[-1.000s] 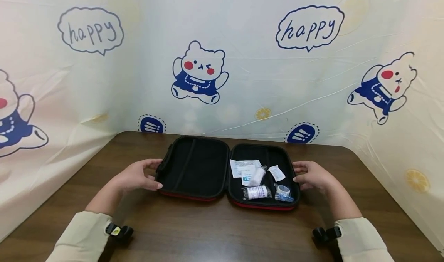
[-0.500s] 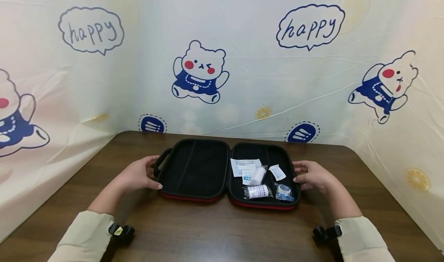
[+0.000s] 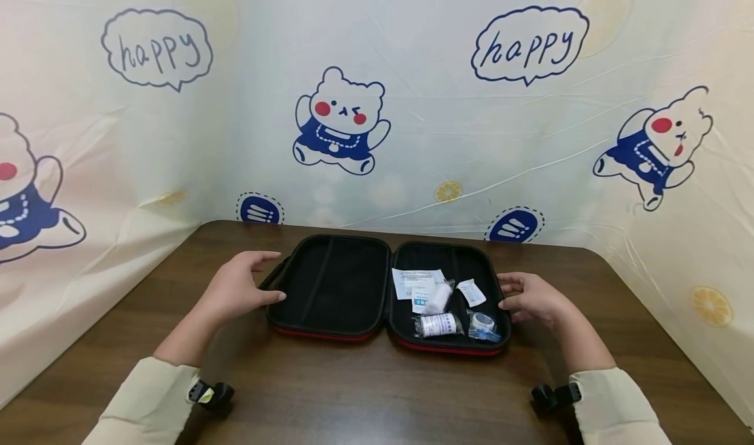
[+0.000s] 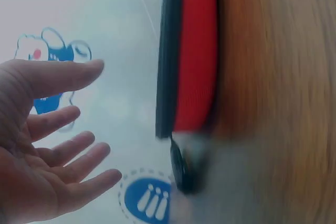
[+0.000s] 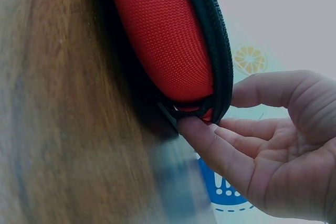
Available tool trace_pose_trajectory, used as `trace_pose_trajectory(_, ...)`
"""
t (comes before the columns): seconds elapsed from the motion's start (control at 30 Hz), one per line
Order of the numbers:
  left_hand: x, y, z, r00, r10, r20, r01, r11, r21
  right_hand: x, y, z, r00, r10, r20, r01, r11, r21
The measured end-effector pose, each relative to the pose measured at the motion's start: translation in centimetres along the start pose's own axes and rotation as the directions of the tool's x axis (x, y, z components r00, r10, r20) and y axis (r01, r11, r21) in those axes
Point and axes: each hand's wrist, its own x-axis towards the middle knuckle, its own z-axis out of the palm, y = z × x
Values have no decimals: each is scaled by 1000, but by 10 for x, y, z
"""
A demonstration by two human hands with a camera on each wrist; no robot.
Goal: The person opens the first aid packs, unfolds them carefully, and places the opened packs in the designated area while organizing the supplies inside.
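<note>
A red first-aid case (image 3: 344, 281) with black lining lies spread open on the table. Its right half (image 3: 471, 258) holds a wrapped bandage roll (image 3: 438, 325), a white wrapped roll (image 3: 438, 298), a tape roll in blue film (image 3: 482, 326), a small white packet (image 3: 470, 293) and printed papers (image 3: 412, 283). My left hand (image 3: 238, 284) is held at the left half's outer side, fingers spread and holding nothing; the left wrist view shows a gap to the red shell (image 4: 197, 51). My right hand (image 5: 283, 156) grips the right outer edge, thumb at the zipped rim and a finger under the shell.
Brown wood table (image 3: 353, 399) extends around the case. A printed curtain (image 3: 412, 137) hangs behind and at both sides. The case's black carry handle (image 3: 273, 275) sticks out at the left. Each sleeve bears a black wrist camera (image 3: 218, 396).
My left hand has let go of the case's left side and risen off it. The left half's handle side has settled lower. My right hand has stayed on the right edge.
</note>
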Motion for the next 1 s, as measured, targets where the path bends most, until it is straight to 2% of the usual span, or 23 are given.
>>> trace_pose_trajectory(0.17,0,21,9,999,45,-2,-44,991,-127,0,0,0,1000,5,-4,-5,1000,1)
trace_pose_trajectory(0.37,2,42,23,995,76,62,-57,963,-265,-2,1,0,1000,-8,3,8,1000,5)
trace_pose_trajectory(0.8,26,79,56,976,166,143,-95,910,-405,0,3,2,999,-38,-1,38,999,-5)
trace_pose_trajectory(1.0,36,98,69,967,170,191,-75,903,-424,0,2,1,999,-36,4,36,999,-3)
